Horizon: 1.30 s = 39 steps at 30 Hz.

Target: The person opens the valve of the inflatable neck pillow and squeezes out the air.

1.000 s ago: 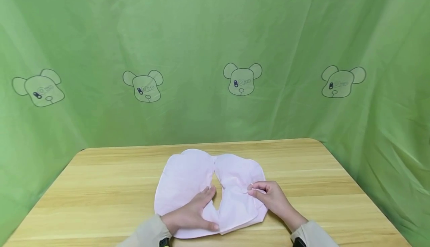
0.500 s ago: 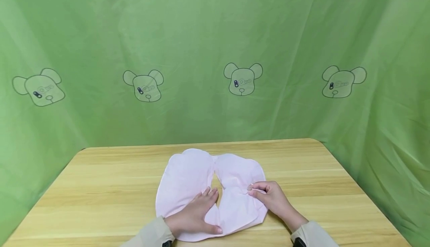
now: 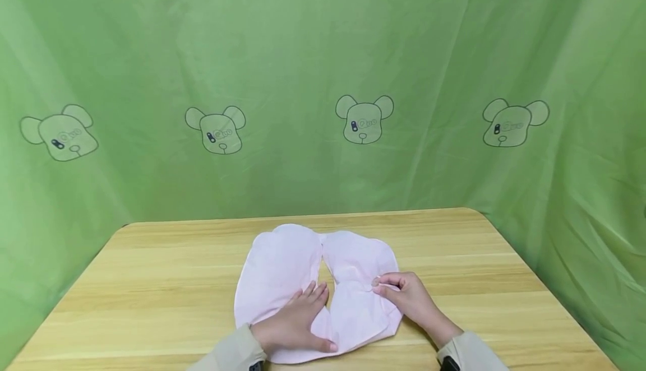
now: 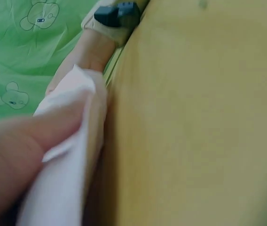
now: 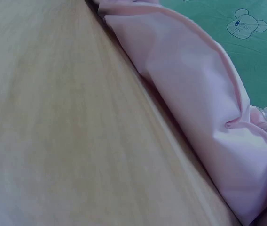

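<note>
A pale pink cloth piece (image 3: 277, 264), bib-like with scalloped edges, lies on the table with a narrow slit-shaped opening in its middle. My left hand (image 3: 295, 320) rests flat on its near left part, fingers reaching the slit and thumb spread toward the near edge. On the right side, my right hand (image 3: 406, 295) pinches the cloth between thumb and fingertips. The left wrist view has the thumb (image 4: 35, 136) against the cloth (image 4: 53, 193), blurred. In the right wrist view the folded cloth (image 5: 185, 75) stands raised along its edge, and something clear shows by the fingers.
The wooden table (image 3: 151, 281) stretches out on both sides of the cloth. A green curtain (image 3: 292, 51) printed with bear heads hangs behind and beside it. Dark devices sit at both wrists.
My left hand has slid slightly to the right and flattened over the cloth, shifting its near left part a little. My right hand has kept its pinch in place.
</note>
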Motion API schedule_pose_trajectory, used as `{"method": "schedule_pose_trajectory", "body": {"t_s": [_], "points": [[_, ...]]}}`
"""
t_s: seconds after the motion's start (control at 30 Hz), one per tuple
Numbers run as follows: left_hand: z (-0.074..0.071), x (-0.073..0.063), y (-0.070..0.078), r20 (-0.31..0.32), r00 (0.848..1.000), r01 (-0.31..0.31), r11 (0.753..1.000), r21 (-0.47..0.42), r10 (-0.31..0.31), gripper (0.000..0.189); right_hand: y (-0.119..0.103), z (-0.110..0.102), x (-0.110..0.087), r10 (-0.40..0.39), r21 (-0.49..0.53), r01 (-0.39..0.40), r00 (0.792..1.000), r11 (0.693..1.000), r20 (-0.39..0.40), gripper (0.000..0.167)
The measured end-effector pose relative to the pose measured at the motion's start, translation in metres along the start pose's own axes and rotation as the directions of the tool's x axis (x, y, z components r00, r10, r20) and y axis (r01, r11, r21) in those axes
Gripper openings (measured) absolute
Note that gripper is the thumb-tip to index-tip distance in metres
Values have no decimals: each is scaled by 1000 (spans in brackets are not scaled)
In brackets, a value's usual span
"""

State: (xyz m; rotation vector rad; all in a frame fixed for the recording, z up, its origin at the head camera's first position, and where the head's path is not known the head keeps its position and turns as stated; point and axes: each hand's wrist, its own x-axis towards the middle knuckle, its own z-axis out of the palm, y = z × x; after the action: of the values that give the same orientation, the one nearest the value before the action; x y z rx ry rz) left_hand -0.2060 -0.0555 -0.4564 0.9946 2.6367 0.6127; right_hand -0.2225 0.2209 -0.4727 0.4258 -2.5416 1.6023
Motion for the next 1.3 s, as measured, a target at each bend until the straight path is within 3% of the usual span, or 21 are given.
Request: {"method": "schedule_pose_trajectory", "body": {"t_s": [0.1,0.2,0.33,0.43,0.6,0.77,0.93,1.13,1.3], "points": [[-4,3,2,-3,1000,-16,993,-115,15,110,0,0,-1,16,1,-16,1000,1000,-3,11],[-8,11,8,-45,996,-80,987,-142,74,116,0,0,-1,15,3,-15,1000,1000,-13,12],[-14,27,18,-114,982,-154,988,1,153,122,0,1,-1,-16,5,16,1000,1000,-15,11],[-19,42,24,-136,976,-157,983,96,170,126,2,2,0,-43,3,43,999,999,-2,10],[-24,65,24,-127,975,-164,978,133,181,128,5,3,1,-77,-7,77,997,997,-4,9],[-20,84,16,-107,977,-178,981,82,186,128,5,1,0,-96,1,96,995,995,-19,9],[-15,97,8,-98,983,-157,987,-38,152,125,5,1,0,-123,9,123,992,992,-16,9],[-10,103,3,-71,992,-115,977,-182,103,121,6,0,0,-115,1,115,993,993,-21,7],[-7,104,0,-43,996,-86,965,-249,78,119,5,0,1,-99,-4,99,995,995,-17,7]]}}
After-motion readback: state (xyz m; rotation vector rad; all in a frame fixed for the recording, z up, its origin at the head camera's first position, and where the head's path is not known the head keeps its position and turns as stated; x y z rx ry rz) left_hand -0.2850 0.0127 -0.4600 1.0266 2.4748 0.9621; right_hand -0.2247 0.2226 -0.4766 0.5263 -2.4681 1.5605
